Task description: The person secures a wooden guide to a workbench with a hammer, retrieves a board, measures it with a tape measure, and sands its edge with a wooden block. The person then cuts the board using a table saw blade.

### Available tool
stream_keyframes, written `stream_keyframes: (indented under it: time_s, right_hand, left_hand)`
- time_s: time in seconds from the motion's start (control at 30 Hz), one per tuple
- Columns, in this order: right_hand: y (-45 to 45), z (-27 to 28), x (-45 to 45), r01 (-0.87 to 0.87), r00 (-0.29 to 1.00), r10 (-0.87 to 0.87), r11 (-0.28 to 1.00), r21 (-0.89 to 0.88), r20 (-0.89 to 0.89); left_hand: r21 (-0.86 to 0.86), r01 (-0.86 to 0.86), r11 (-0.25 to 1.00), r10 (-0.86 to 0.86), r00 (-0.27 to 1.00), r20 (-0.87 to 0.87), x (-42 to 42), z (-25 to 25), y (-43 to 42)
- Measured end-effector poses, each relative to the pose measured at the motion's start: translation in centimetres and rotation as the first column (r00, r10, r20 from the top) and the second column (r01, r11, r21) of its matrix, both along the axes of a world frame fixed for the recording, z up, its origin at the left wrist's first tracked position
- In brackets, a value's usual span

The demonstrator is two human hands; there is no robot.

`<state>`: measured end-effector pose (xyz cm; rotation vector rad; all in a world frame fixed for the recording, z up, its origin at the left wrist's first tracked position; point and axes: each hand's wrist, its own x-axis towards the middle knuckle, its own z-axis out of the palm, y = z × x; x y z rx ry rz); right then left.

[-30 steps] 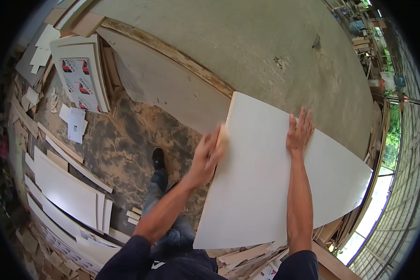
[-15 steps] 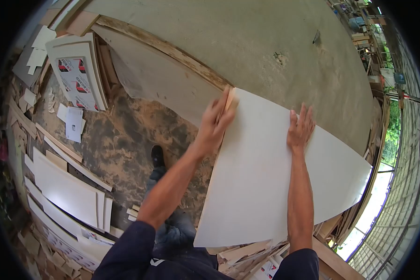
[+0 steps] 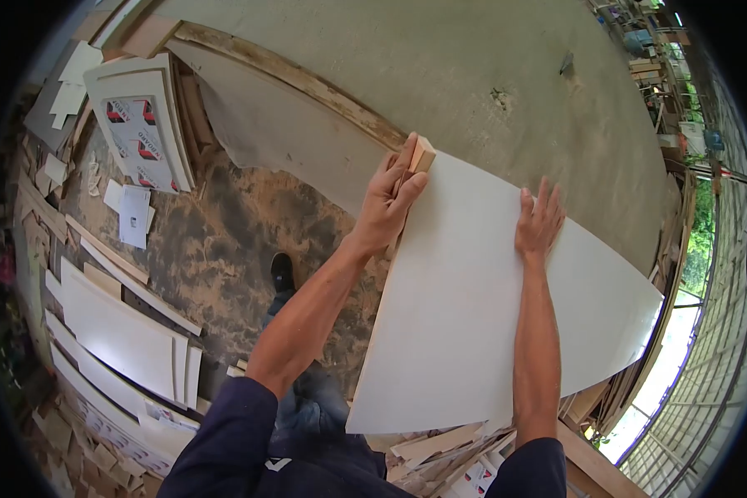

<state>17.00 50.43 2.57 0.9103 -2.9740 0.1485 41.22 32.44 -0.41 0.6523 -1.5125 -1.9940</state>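
Note:
A large white board lies in front of me, its left edge running up to a far corner. Near that corner my left hand is wrapped round a small wooden block, which sits against the board's edge. My right hand rests flat on the board by its far edge, fingers spread and holding nothing. The underside of the block is hidden by my fingers and the board.
A wood-edged panel extends to the upper left. Stacked boards stand beyond the dusty floor. White strips and panels lie at the lower left, with offcuts below the board.
My left hand has moved forward along the board's left edge with the wooden block, up to the far corner. My right hand has stayed almost in place on the board.

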Motion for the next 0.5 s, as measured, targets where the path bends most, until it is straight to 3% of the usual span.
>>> stream_keyframes:
  time_s: [0.03, 0.1, 0.2, 0.27, 0.4, 0.5]
  right_hand:
    - [-0.2, 0.1, -0.1, 0.019, 1.0, -0.019, 1.0, 0.023, 0.013]
    - [0.1, -0.3, 0.1, 0.012, 1.0, -0.012, 1.0, 0.009, -0.006]
    - [-0.1, -0.1, -0.2, -0.006, 1.0, 0.006, 1.0, -0.018, -0.022]
    - [0.2, -0.2, 0.0, -0.002, 1.0, 0.002, 1.0, -0.019, -0.01]
    - [0.2, -0.3, -0.2, -0.002, 1.0, 0.001, 1.0, -0.015, -0.018]
    - [0.0, -0.2, -0.2, -0.007, 1.0, 0.007, 1.0, -0.026, 0.002]
  left_hand:
    - [0.005, -0.028, 1.0, 0.028, 0.997, -0.066, -0.4, -0.2, -0.3]
    - [-0.097, 0.01, 0.995, -0.006, 0.999, 0.046, 2.9, -0.2, 2.0]
    - [-0.144, -0.001, 0.99, -0.001, 1.0, -0.012, 10.1, -0.9, 8.6]
    - [-0.153, -0.002, 0.988, 0.005, 1.0, 0.019, 10.2, -1.7, 8.8]
    - [0.021, 0.018, 1.0, -0.019, 0.999, 0.03, -0.2, 1.3, -1.0]
    - [-0.08, -0.003, 0.997, 0.009, 0.998, 0.064, 0.9, -0.5, 0.5]
